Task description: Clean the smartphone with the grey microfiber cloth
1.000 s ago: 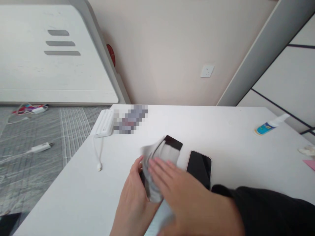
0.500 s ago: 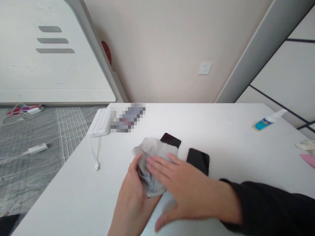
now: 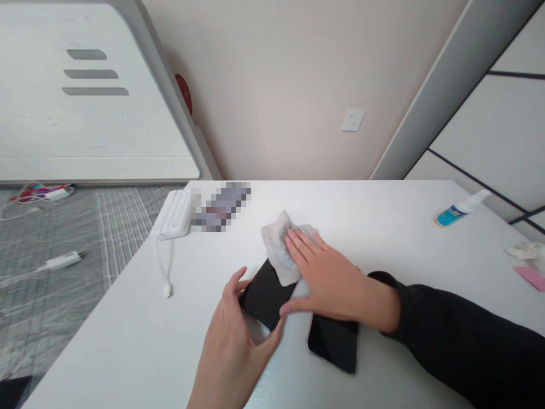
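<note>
A dark phone [image 3: 266,298] is gripped along its edges by my left hand [image 3: 232,335], with fingers at its left side and thumb at its lower right corner. Grey-white, crumpled cloth [image 3: 279,258] covers the phone's far right end. My right hand [image 3: 326,278] lies on the cloth with its fingers stretched out flat; its thumb points back near the left thumb. Under the right hand and wrist lies a second phone [image 3: 334,343] in a clear case, its screen black and its upper part mostly hidden.
On the white table [image 3: 106,346], a white power bank [image 3: 176,213] with a short cable [image 3: 168,287] sits back left beside a blurred-out item [image 3: 225,204]. A small spray bottle [image 3: 455,216] lies far right, near a pink item [image 3: 529,278] and crumpled white material [image 3: 523,250].
My right hand and the cloth have moved away from me and slightly right, uncovering most of the phone in my left hand. More of the second phone's near end shows.
</note>
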Demonstrator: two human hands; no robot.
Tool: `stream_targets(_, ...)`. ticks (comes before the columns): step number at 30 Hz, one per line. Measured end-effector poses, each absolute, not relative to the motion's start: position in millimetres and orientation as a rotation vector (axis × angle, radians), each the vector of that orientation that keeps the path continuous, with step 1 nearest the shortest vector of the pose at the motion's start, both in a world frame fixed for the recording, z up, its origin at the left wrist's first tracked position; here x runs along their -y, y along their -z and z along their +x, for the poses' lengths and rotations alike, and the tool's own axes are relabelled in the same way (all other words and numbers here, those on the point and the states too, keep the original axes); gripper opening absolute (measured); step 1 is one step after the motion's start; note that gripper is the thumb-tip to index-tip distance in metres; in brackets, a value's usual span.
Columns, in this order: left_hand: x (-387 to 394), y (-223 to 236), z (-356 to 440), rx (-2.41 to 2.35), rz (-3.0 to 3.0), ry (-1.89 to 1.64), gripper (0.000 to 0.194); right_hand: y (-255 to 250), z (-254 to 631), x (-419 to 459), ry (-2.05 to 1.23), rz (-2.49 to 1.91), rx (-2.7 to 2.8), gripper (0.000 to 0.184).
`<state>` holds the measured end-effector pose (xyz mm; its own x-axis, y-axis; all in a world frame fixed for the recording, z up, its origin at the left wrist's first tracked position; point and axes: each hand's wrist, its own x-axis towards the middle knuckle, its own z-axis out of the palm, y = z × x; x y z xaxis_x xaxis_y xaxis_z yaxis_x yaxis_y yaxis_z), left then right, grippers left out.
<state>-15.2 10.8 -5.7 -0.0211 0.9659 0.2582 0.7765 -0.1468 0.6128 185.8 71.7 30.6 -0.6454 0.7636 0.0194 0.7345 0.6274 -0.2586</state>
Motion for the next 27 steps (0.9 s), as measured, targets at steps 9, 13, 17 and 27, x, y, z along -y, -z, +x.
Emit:
stream_targets(9, -10.3, 8.3, -17.0, -1.828, 1.981, -0.934, 0.086, -31.7, 183.2, -68.3, -0.357, -1.167, 2.736, 0.119)
stream_targets(13, -10.2, 7.9, -17.8, -1.804, 1.958, -0.933, 0.084, -26.1, 176.5, -56.2, -0.325, -1.093, 2.753, 0.114)
stream_targets(17, -10.4, 6.2, -17.1, -1.825, 1.920, -0.926, 0.085, -29.0, 176.2, -55.0, -0.389, -0.890, 2.826, 0.106)
stream_targets(27, -10.8, 6.8, -17.6, -1.814, 1.968, -0.937, 0.081, -34.6, 174.5, -59.7, -0.504, -0.792, 2.817, 0.087)
